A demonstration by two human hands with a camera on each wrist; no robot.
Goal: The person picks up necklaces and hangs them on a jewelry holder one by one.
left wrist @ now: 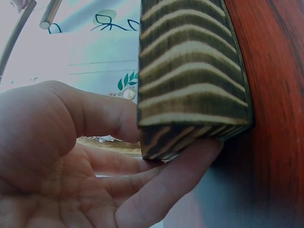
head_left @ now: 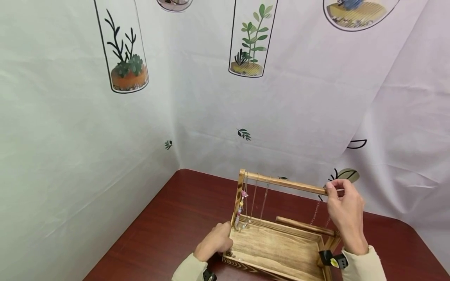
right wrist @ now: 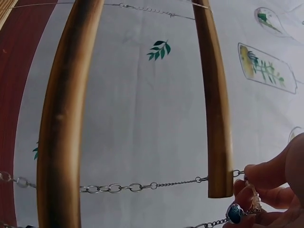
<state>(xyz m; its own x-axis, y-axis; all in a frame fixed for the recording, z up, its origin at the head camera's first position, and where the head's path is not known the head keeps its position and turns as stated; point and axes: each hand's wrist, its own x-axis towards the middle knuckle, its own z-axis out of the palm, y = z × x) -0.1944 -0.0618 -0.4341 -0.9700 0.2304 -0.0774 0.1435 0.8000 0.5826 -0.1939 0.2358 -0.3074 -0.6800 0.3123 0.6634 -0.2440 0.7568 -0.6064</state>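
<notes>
A wooden jewelry stand point(head_left: 274, 249) has a tray base, an upper bar point(head_left: 291, 184) and a lower bar point(head_left: 304, 225). My left hand point(head_left: 216, 240) grips the tray's left end; in the left wrist view, thumb and fingers close around its striped wooden corner point(left wrist: 190, 80). At the upper bar's free right end, my right hand point(head_left: 346, 210) pinches a silver chain necklace point(right wrist: 114, 188). Close by its fingertips in the right wrist view are a teal stone point(right wrist: 234, 213) and small pale beads point(right wrist: 256, 202). The chain runs past both bars.
Several necklaces point(head_left: 254, 195) hang from the upper bar's left part, one with a pink charm point(head_left: 244, 193). Small trinkets point(head_left: 230, 254) lie in the tray's front left corner. The stand sits on a dark red table point(head_left: 154, 230) with patterned white cloth point(head_left: 207, 97) behind.
</notes>
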